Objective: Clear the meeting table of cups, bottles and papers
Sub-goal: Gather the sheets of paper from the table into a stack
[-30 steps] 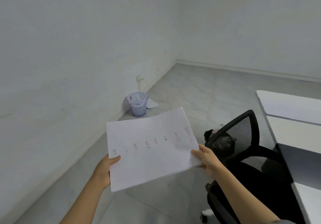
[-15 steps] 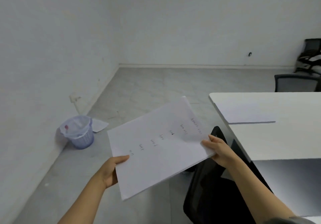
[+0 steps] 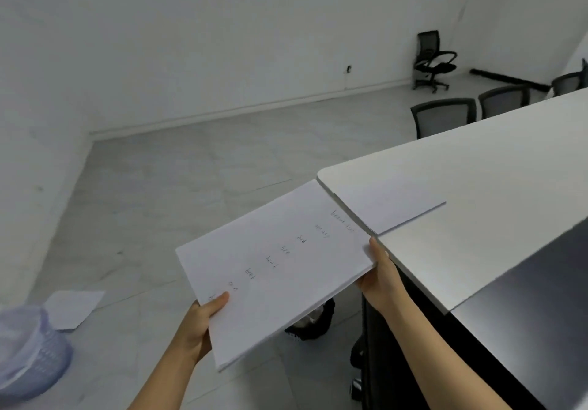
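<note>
Two opposite edges of the paper stack [image 3: 280,269] are pinched by the left grip [image 3: 197,323] and right grip [image 3: 381,279], a hold judged apt since light, floppy sheets sag and slip.

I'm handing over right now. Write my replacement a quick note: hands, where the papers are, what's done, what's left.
Hands: left hand grips the near-left corner of the paper stack, and right hand grips its right edge.
Things: the stack is held in the air beside the table corner. One loose sheet lies on that corner. The wastebasket stands on the floor at left, with a floor sheet beside it.
Done: stack in hand; no cups or bottles on the visible tabletop.
Left: collect the loose sheet, then put the papers away.
</note>
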`<state>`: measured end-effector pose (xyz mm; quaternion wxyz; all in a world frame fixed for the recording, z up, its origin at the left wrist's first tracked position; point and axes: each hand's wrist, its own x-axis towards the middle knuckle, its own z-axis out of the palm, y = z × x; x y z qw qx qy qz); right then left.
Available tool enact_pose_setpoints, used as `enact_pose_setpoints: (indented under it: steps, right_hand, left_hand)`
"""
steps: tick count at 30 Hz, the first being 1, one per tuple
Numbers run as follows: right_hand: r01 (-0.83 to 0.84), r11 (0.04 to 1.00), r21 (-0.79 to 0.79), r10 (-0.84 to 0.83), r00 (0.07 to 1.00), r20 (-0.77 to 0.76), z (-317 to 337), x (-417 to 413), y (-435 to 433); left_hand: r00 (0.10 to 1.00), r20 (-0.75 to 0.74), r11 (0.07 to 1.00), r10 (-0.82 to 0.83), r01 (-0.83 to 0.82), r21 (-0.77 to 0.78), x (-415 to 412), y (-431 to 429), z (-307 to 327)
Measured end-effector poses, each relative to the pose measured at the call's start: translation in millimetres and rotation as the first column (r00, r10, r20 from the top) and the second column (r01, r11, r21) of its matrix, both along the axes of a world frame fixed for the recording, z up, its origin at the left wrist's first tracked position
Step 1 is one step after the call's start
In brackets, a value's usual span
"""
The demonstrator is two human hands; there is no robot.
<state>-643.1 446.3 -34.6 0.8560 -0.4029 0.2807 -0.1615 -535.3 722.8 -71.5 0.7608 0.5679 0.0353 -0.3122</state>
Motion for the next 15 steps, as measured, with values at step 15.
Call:
enact_pose_setpoints:
  steps: [15]
  right_hand:
    - [-0.045,0.952,-0.303,-0.079,0.919,-0.387,-5,141,52]
  left_hand:
    - [0.976,-0.036,0.970,-0.213,0.206,-0.131,147,-116,5]
